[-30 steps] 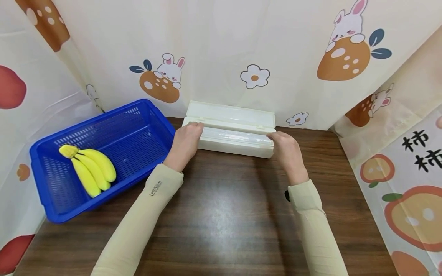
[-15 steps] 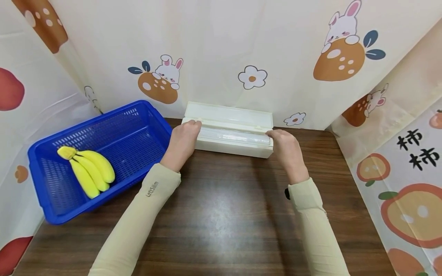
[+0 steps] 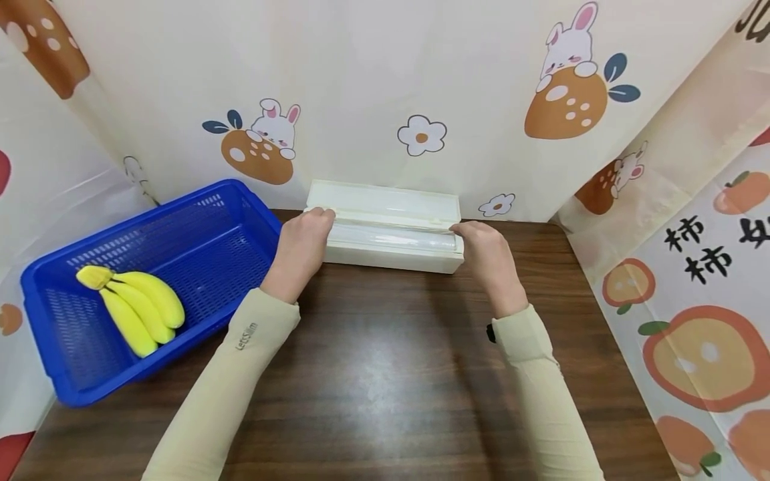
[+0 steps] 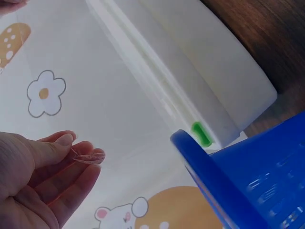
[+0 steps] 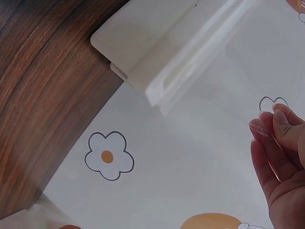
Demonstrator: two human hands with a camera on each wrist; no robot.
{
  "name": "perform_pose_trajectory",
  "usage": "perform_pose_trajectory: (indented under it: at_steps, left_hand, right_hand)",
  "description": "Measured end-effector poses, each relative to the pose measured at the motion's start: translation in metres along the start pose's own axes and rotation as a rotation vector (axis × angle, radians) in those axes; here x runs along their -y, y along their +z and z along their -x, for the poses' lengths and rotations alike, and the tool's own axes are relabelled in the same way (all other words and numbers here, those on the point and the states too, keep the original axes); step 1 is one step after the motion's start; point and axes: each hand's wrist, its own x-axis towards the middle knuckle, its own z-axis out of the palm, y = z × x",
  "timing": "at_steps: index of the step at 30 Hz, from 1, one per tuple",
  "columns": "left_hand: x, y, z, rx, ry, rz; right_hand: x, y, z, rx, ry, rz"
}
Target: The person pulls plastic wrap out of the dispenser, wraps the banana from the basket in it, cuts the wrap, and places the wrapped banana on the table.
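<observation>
A white cling film dispenser box (image 3: 391, 259) stands at the table's back, its lid (image 3: 385, 200) raised against the curtain. The clear roll of cling film (image 3: 391, 238) lies inside. My left hand (image 3: 301, 248), at the box's left end, pinches a corner of the film (image 4: 88, 157) between thumb and fingers. At the right end, my right hand (image 3: 487, 264) pinches the film's other corner (image 5: 262, 130). Between the hands the film is stretched just above the roll; its transparency makes its edges hard to see.
A blue plastic basket (image 3: 42, 334) to the left holds a bunch of yellow bananas (image 3: 141, 304). Its near corner lies close to my left wrist. A printed curtain (image 3: 361, 87) rises right behind the box. Brown wooden tabletop (image 3: 373, 374) lies in front.
The head view has turned slightly right, so everything shifts left in it. Both hands keep their pinch on the film and have risen slightly relative to the box.
</observation>
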Motion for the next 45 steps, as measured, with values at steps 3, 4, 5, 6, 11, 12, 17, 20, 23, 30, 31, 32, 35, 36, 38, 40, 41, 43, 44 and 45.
perform_pose_trajectory:
  at_steps: [3,4,5,6,11,12,17,20,23,30,31,32,35,36,38,40,41,43,44,45]
  left_hand:
    - [0.003,-0.004,0.002,0.015,-0.018,-0.007]
    - [0.003,-0.005,0.002,0.02,-0.021,-0.01]
    - [0.004,-0.006,0.002,0.023,-0.022,-0.011]
    - [0.004,-0.007,0.002,0.025,-0.024,-0.01]
    - [0.005,-0.01,0.002,0.022,-0.021,-0.006]
    - [0.004,-0.011,0.001,0.019,-0.019,-0.004]
    - [0.002,-0.016,0.0,0.003,-0.011,-0.004]
    - [0.0,-0.019,0.001,-0.02,0.0,-0.003]
    - [-0.002,-0.021,0.001,-0.038,0.014,0.005]
    - [-0.005,-0.026,-0.001,-0.065,0.033,0.009]
    - [-0.005,-0.027,-0.002,-0.068,0.033,0.01]
    - [-0.005,-0.028,-0.002,-0.07,0.033,0.009]
    - [-0.006,-0.031,-0.003,-0.071,0.032,0.004]
    - [-0.006,-0.031,-0.003,-0.07,0.031,0.004]
    - [-0.007,-0.033,-0.004,-0.07,0.032,0.001]
    - [-0.007,-0.034,-0.004,-0.07,0.032,0.001]
    - [-0.008,-0.035,-0.004,-0.071,0.031,-0.001]
    - [-0.009,-0.037,-0.004,-0.074,0.032,-0.003]
    - [-0.009,-0.037,-0.004,-0.076,0.031,-0.005]
    - [-0.009,-0.038,-0.004,-0.078,0.031,-0.008]
  right_hand:
    - [0.004,0.001,-0.002,0.004,-0.005,-0.005]
    - [0.005,0.002,-0.002,0.004,-0.005,-0.007]
    - [0.006,0.002,-0.002,0.005,-0.005,-0.009]
    - [0.006,0.002,-0.002,0.005,-0.006,-0.011]
    - [0.008,-0.002,-0.002,0.001,-0.015,-0.006]
    - [0.009,-0.003,-0.003,-0.003,-0.017,-0.005]
    - [0.009,-0.008,-0.003,-0.036,-0.047,-0.007]
    - [0.008,-0.011,-0.004,-0.057,-0.067,0.0]
    - [0.007,-0.015,-0.004,-0.069,-0.073,0.007]
    - [0.007,-0.024,-0.005,-0.062,-0.066,0.006]
    - [0.008,-0.025,-0.005,-0.062,-0.064,0.003]
    - [0.008,-0.026,-0.005,-0.063,-0.065,0.001]
    - [0.009,-0.028,-0.006,-0.074,-0.071,0.009]
    - [0.009,-0.029,-0.007,-0.08,-0.073,0.012]
    - [0.009,-0.031,-0.007,-0.092,-0.079,0.018]
    - [0.009,-0.032,-0.008,-0.101,-0.084,0.022]
    - [0.01,-0.033,-0.008,-0.105,-0.084,0.022]
    - [0.009,-0.034,-0.008,-0.109,-0.084,0.018]
    - [0.009,-0.034,-0.008,-0.11,-0.085,0.015]
    - [0.01,-0.035,-0.009,-0.112,-0.085,0.011]
